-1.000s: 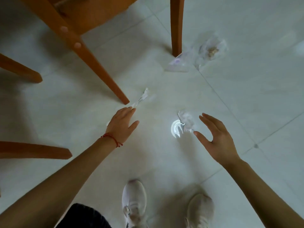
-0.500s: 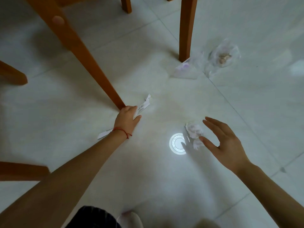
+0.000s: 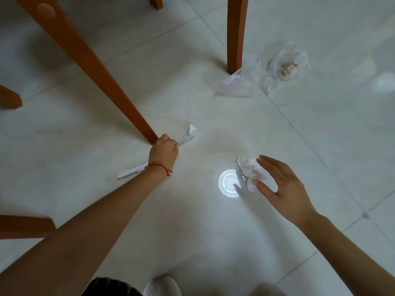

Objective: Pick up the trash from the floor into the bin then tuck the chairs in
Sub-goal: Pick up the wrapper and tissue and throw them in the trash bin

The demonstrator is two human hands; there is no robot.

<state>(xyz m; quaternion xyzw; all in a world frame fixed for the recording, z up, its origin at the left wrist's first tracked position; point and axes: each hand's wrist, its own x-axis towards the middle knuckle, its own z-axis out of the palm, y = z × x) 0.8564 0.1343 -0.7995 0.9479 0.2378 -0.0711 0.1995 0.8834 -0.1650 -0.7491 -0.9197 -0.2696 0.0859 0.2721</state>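
Trash pickup underway: my left hand (image 3: 163,151) pinches the paper strip (image 3: 188,135), my right hand (image 3: 282,189) spread beside the wad (image 3: 249,167). Next, I should close on it.

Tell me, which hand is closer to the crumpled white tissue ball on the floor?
Right. The right hand hovers open beside the crumpled white tissue ball, fingers almost touching it. The left hand is farther off, gripping a long white paper strip by the orange wooden chair leg.

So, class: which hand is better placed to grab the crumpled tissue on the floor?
Right hand: its open fingers bracket the crumpled tissue. The left hand already grips a paper strip.
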